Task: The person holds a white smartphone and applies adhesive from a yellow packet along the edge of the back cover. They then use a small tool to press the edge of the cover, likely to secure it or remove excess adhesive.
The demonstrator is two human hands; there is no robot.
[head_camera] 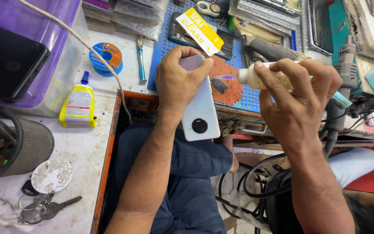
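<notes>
Over the cluttered workbench (pixel 83 147), the left hand (pixel 176 84) is gripping a white phone (pixel 198 110) back-side up above the lap, while the right hand (pixel 297 102) is pinching a small squeeze bottle (pixel 249 76), its nozzle pointing at the phone's upper edge.

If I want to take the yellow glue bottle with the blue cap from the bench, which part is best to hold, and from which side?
Probably the flat yellow body, across its two long edges, coming from above. The yellow glue bottle lies flat on the white bench, blue cap pointing away, with free space on both sides. The cap is narrow and gives a poor hold.
</notes>
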